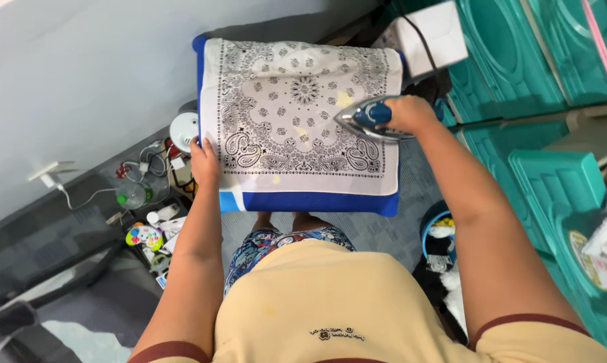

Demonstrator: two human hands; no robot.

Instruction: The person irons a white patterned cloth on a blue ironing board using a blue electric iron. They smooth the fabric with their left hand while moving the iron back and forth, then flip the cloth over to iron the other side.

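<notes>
A white bandana with a black paisley print (pixel 296 114) lies spread flat on a blue padded board (pixel 317 202). My right hand (pixel 407 114) grips the handle of a blue and silver iron (pixel 365 119), which rests on the cloth's right side with its tip pointing left. My left hand (pixel 204 158) presses down on the cloth's near left edge, fingers flat.
Teal plastic drawer units (pixel 518 60) stand along the right. A white box (pixel 438 33) with a black cord sits beyond the board's far right corner. Left of the board lie a low dark shelf with cables, a clear bottle (pixel 134 195), a colourful toy (pixel 144 235) and a round white object (pixel 184 128).
</notes>
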